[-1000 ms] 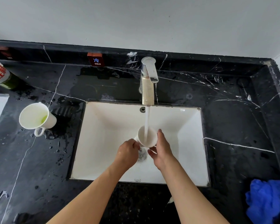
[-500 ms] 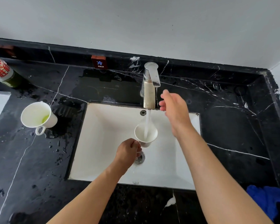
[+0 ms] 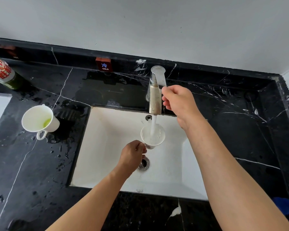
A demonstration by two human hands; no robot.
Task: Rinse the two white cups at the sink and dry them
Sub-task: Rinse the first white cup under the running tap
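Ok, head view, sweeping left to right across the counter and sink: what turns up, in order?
Red-and-white labelled bottle → white cup with a green residue on the counter → left hand → white cup under the running water → right hand at the tap → blue cloth.

One cup point(image 3: 153, 135) sits under the faucet point(image 3: 155, 97) over the sink point(image 3: 107, 130); another cup point(image 3: 39, 119) stands left.

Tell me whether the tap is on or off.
On. A stream of water runs from the faucet into the white cup held by the left hand.
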